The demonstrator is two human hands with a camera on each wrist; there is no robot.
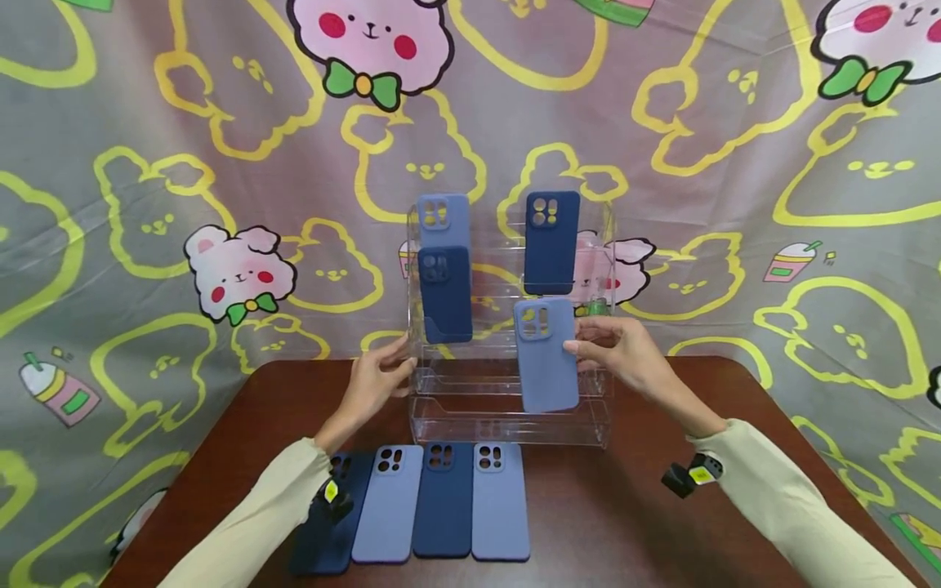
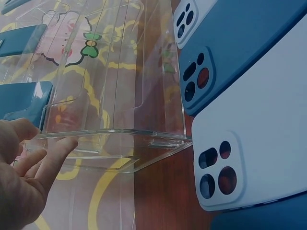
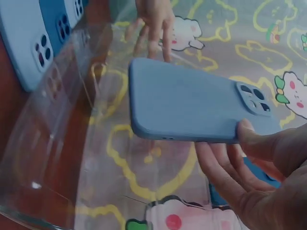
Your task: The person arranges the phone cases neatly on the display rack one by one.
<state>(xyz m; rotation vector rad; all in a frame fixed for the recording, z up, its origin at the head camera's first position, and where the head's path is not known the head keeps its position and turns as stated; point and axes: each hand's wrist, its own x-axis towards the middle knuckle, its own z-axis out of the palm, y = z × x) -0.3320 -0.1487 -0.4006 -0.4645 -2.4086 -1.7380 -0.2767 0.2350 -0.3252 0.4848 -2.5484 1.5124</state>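
My right hand point(image 1: 625, 351) pinches a light blue phone case point(image 1: 547, 359) by its side edge, thumb on the back face and fingers behind. The case is upright and slightly tilted in front of a clear acrylic tiered rack point(image 1: 507, 430). In the right wrist view, the same case point(image 3: 187, 103) shows its camera cutouts near the thumb. My left hand point(image 1: 378, 371) is at the rack's left side, fingers extended against its edge. A dark blue case point(image 1: 551, 245) stands on the rack's upper right; another dark blue case point(image 1: 447, 298) stands below a light blue case point(image 1: 444, 211) on the left.
On the brown table point(image 1: 639, 506), several phone cases lie in a row before the rack, alternating dark blue point(image 1: 443, 510) and light blue point(image 1: 501, 514). My left forearm partly covers the leftmost dark case point(image 1: 323, 535). A cartoon-printed curtain point(image 1: 706, 163) hangs behind.
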